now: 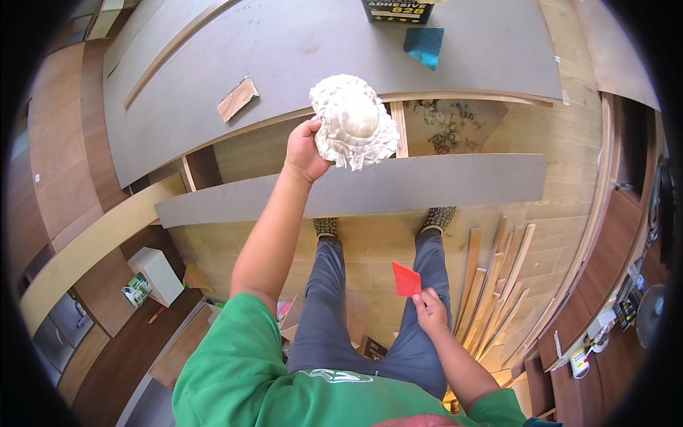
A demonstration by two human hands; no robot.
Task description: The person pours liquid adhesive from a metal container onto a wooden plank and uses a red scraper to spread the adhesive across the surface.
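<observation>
My left hand, its arm stretched forward, grips the edge of a whitish, lumpy round thing with a ruffled, crusted rim and a rounded middle. I cannot tell what kind of thing it is. It is held up over the gap between a large grey panel and a narrow grey strip of board. Lower down, in front of my right thigh, my right hand pinches the corner of a flat, four-sided red piece that looks like a plastic spreader.
On the large panel are a black tin, a teal flat piece and a wood offcut. Several wooden strips lie on the floor at right. Curled shavings lie beyond the grey strip. A white box stands at left.
</observation>
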